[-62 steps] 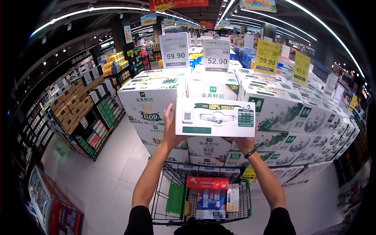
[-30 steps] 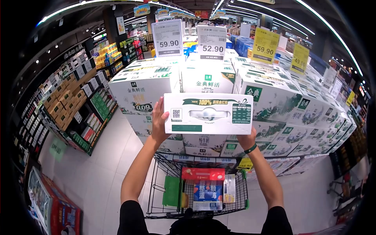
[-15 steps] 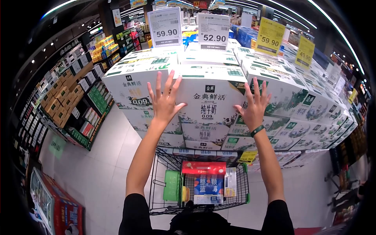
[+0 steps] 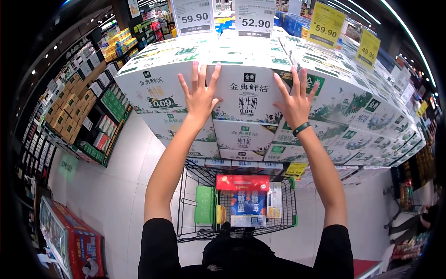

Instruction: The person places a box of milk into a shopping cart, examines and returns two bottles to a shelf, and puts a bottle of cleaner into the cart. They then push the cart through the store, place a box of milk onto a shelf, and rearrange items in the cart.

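Note:
A white milk carton box [image 4: 247, 88] with Chinese lettering and a dark green logo faces me at the top of a stack. My left hand [image 4: 200, 97] is open, fingers spread, at the box's left edge and overlapping the neighbouring milk box [image 4: 153, 90]. At its right edge is my right hand [image 4: 296, 101], also open with fingers fanned upward, overlapping the right-hand milk box [image 4: 334, 95]. A dark green band [image 4: 301, 128] circles my right wrist. Neither hand is closed around anything.
Below stands a black wire shopping cart [image 4: 182, 214] holding a green box [image 4: 204, 204], a red box [image 4: 242, 182] and a blue package [image 4: 248, 202]. Price signs [image 4: 254, 21] rise behind the stack. Shelves [image 4: 69, 116] stand left, a red display case [image 4: 76, 246] lower left.
The view has tipped down and closer, so the cart and signs sit higher in frame. Both hands have shifted slightly up, still spread at the middle box's sides.

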{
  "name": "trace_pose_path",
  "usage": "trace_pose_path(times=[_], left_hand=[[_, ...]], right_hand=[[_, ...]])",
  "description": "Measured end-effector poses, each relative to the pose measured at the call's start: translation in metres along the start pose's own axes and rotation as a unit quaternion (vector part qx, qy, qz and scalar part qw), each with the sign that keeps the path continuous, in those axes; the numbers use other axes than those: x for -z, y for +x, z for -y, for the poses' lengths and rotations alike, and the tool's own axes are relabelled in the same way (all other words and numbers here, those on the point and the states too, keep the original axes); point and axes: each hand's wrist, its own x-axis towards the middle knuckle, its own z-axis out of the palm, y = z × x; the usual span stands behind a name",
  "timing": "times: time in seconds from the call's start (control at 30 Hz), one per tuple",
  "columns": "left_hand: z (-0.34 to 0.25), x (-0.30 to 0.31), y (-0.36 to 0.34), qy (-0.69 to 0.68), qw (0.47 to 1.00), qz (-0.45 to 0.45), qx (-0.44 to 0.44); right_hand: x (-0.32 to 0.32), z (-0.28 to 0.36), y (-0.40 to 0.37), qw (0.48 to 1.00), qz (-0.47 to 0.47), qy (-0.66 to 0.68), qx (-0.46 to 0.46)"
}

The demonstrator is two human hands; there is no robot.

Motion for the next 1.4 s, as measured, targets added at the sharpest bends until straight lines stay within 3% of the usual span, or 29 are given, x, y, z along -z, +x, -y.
trace_pose_path(times=[0.1,0.17,0.23,0.3,0.47,0.5,0.57,0.6,0.63,0.83,0.9,1.4], left_hand=[[0.000,0.005,0.001,-0.027,0.999,0.032,0.003],[-0.001,0.011,-0.006,0.010,1.000,0.018,-0.007],[-0.005,0.022,-0.019,-0.076,0.996,-0.032,-0.011],[-0.010,0.059,-0.029,-0.203,0.973,-0.094,-0.056],[-0.033,0.200,-0.056,-0.545,0.802,-0.188,-0.156],[0.001,0.234,-0.062,-0.523,0.808,-0.048,-0.267],[-0.034,0.252,-0.083,-0.690,0.685,-0.198,-0.126],[-0.040,0.261,-0.078,-0.729,0.634,-0.231,-0.114],[-0.045,0.263,-0.071,-0.745,0.615,-0.229,-0.115],[-0.072,0.271,-0.059,-0.746,0.633,-0.147,-0.144],[-0.079,0.275,-0.058,-0.744,0.639,-0.135,-0.144],[-0.128,0.292,-0.059,-0.717,0.680,-0.083,-0.129]], right_hand=[[0.003,-0.003,-0.030,1.000,-0.014,-0.005,0.021],[0.016,0.004,-0.079,1.000,-0.004,0.029,-0.001],[0.023,0.001,-0.146,0.997,0.008,0.069,-0.013],[0.027,-0.002,-0.233,0.985,0.136,0.086,-0.069],[0.044,-0.002,-0.471,0.873,0.370,0.081,-0.308],[0.050,0.002,-0.509,0.848,0.406,0.067,-0.334],[0.067,0.022,-0.551,0.779,0.485,0.052,-0.393],[0.073,0.030,-0.569,0.776,0.490,0.051,-0.393],[0.079,0.039,-0.583,0.752,0.534,0.041,-0.386],[0.091,0.057,-0.628,0.684,0.624,0.032,-0.376],[0.093,0.059,-0.640,0.710,0.605,0.031,-0.360],[0.095,0.047,-0.650,0.742,0.587,0.063,-0.317]])
